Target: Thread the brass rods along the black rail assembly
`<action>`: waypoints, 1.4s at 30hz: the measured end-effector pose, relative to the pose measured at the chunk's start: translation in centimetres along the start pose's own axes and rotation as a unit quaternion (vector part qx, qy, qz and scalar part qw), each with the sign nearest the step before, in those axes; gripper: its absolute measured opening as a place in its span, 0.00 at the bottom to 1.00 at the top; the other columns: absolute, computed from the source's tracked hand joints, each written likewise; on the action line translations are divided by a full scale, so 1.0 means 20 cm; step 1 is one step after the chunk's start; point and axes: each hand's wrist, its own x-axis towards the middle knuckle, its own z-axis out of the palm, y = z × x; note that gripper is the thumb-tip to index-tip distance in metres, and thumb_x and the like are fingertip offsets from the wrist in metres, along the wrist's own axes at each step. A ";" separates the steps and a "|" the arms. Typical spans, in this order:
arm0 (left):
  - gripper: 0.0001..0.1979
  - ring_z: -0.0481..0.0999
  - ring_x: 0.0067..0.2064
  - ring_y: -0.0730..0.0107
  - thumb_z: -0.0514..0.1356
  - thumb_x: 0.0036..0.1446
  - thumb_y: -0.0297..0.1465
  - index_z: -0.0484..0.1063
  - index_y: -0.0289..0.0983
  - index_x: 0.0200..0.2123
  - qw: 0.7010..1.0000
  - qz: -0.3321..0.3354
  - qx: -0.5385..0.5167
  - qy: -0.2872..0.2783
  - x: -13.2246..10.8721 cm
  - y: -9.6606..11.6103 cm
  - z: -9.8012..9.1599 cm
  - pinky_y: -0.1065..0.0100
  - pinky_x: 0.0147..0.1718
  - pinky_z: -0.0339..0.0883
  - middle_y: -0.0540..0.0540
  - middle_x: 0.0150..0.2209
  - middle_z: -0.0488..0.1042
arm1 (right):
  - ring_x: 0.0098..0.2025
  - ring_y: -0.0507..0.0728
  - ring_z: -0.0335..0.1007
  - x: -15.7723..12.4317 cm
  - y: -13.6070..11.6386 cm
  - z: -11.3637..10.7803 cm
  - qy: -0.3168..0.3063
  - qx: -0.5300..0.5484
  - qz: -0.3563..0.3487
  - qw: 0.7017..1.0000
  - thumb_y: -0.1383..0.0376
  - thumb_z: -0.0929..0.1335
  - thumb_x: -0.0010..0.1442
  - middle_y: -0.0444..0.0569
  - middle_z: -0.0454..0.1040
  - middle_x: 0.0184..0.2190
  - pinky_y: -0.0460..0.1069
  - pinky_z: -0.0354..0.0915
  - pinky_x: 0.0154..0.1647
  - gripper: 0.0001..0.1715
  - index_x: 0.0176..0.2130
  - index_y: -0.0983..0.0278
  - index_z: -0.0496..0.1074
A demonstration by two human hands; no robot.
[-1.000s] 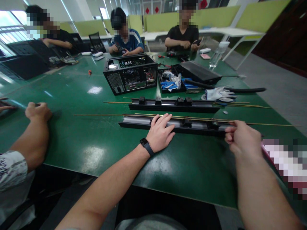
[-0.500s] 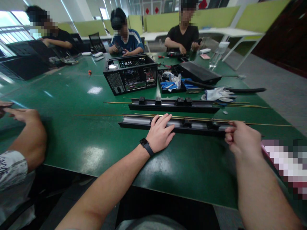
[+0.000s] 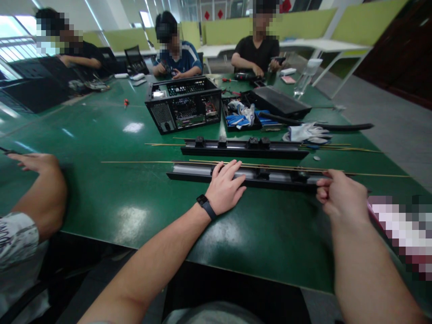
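Observation:
A long black channel rail point(image 3: 192, 174) with a pale inner strip and dark blocks lies on the table in front of me. My left hand point(image 3: 225, 189) rests over its middle, fingers spread and reaching across the edge. Above the rail, thin brass-coloured rods run lengthwise; the longest thin rod point(image 3: 141, 162) sticks out past both ends. At the rail's right end my right hand point(image 3: 340, 193) is closed, thumb and forefinger pinched at the rod. Its fingertips are partly hidden. Behind lies a second black rail point(image 3: 232, 151) with several dark blocks and more thin rods.
Farther back stand an opened computer case point(image 3: 189, 105) and a black tray with blue-white gloves point(image 3: 241, 114). Another glove point(image 3: 307, 133) and a black tube point(image 3: 351, 127) lie at right. A co-worker's arm point(image 3: 47, 193) is at left; three people sit across the table.
The long thin rod has slid slightly to the left along the rail. My hands stay almost where they were. The co-worker's hand at left has shifted a little.

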 end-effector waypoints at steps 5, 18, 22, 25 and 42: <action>0.13 0.67 0.74 0.47 0.65 0.69 0.34 0.81 0.39 0.54 1.000 0.005 0.000 0.008 0.00 0.00 0.00 0.39 0.74 0.55 0.34 0.71 0.69 | 0.11 0.48 0.53 -0.02 -0.01 0.00 -0.030 -0.007 -0.007 1.000 0.71 0.70 0.59 0.42 0.68 0.17 0.42 0.46 0.08 0.06 0.31 0.65 0.71; 0.13 0.67 0.74 0.48 0.65 0.69 0.34 0.81 0.40 0.54 1.000 0.005 -0.003 0.008 0.00 0.00 0.01 0.40 0.74 0.55 0.34 0.71 0.70 | 0.10 0.48 0.52 -0.02 0.00 0.00 -0.051 0.001 -0.009 0.999 0.70 0.70 0.59 0.42 0.69 0.17 0.42 0.45 0.08 0.03 0.32 0.65 0.71; 0.13 0.67 0.73 0.47 0.65 0.69 0.34 0.81 0.39 0.54 1.000 0.008 -0.003 0.014 0.00 0.00 0.01 0.39 0.73 0.55 0.34 0.71 0.70 | 0.10 0.48 0.52 -0.01 0.00 0.00 -0.024 0.012 -0.001 1.000 0.70 0.69 0.59 0.41 0.68 0.17 0.42 0.45 0.08 0.04 0.32 0.64 0.70; 0.13 0.67 0.74 0.47 0.65 0.69 0.34 0.81 0.39 0.54 1.000 0.007 -0.003 0.013 0.00 0.00 0.01 0.40 0.74 0.55 0.33 0.71 0.70 | 0.10 0.48 0.52 -0.02 0.00 0.00 -0.044 0.004 -0.001 0.999 0.70 0.70 0.59 0.41 0.68 0.17 0.42 0.45 0.08 0.04 0.31 0.65 0.71; 0.13 0.67 0.74 0.48 0.65 0.69 0.34 0.81 0.39 0.54 1.000 0.006 -0.003 0.010 0.00 -0.01 0.01 0.40 0.74 0.55 0.34 0.71 0.70 | 0.10 0.48 0.51 -0.02 -0.01 0.01 -0.024 0.005 0.008 1.000 0.68 0.68 0.63 0.42 0.69 0.17 0.43 0.44 0.08 0.06 0.32 0.64 0.70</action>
